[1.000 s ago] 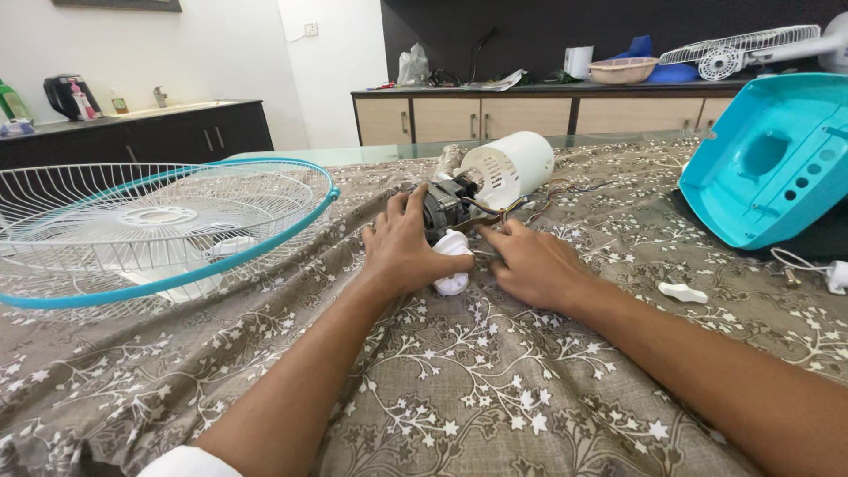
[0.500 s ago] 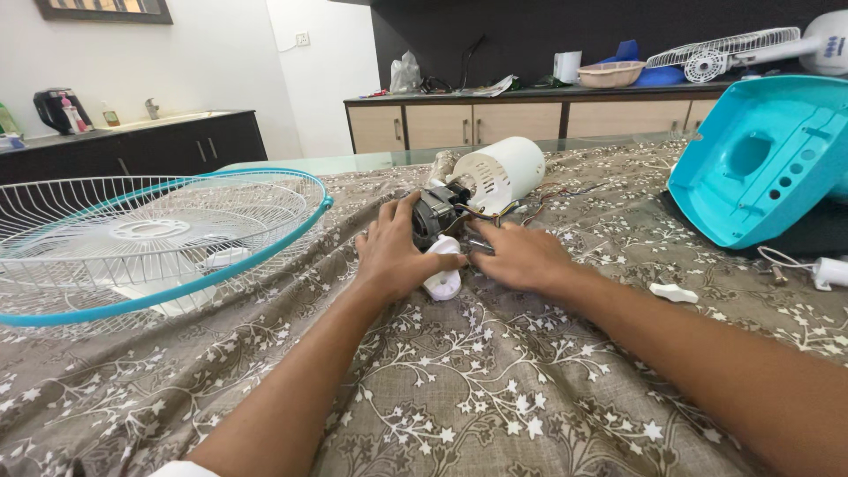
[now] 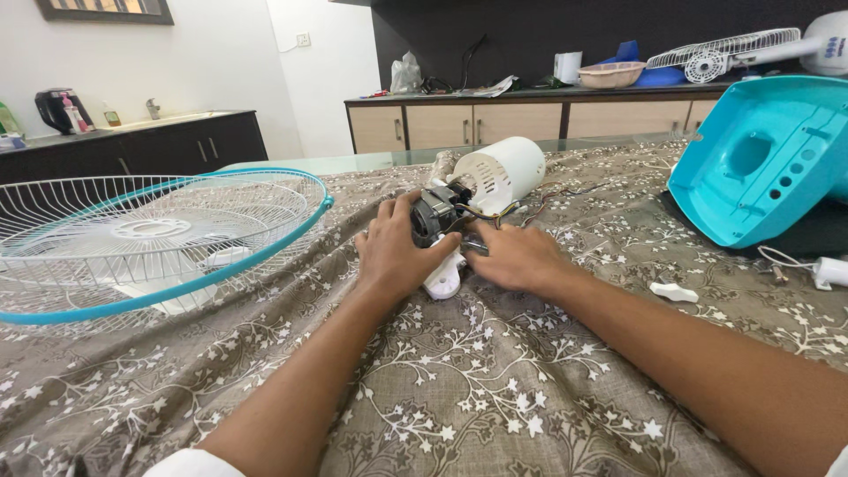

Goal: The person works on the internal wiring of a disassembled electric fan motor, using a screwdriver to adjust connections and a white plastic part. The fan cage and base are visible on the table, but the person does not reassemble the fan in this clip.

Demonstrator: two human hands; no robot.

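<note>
Fan motor (image 3: 439, 215), dark w/ exposed windings, sits mid-table on the floral cloth (image 3: 495, 389), between both hands. Under it a white plastic bracket (image 3: 444, 278) pokes out toward the camera. Just behind the motor, touching or nearly so, lies a white vented motor cover (image 3: 497, 172) on its side, open end toward the motor; thin wires (image 3: 495, 212) run between the two.

Left hand (image 3: 390, 252) lies over the motor's left side, fingers curled round the housing, thumb near the top: a loose wrap, holding it steady. Right hand (image 3: 515, 256) lies palm-down on the motor's right side, fingertips at the base by the wires. Looks like a pinch on some small part there, but fingers hide it, so can't tell what, if anything, is held.

Further out: left, a white wire fan guard w/ teal rim (image 3: 155, 243) lies flat, blade visible beneath. Right, a teal fan base shell (image 3: 764, 159) lies tilted, well apart from the hands. Near it on the cloth, a small white knob (image 3: 674, 291) and a white plug (image 3: 830, 271) at the edge. Background: wooden sideboard (image 3: 521, 119) w/ another fan guard (image 3: 720, 53) on top.
</note>
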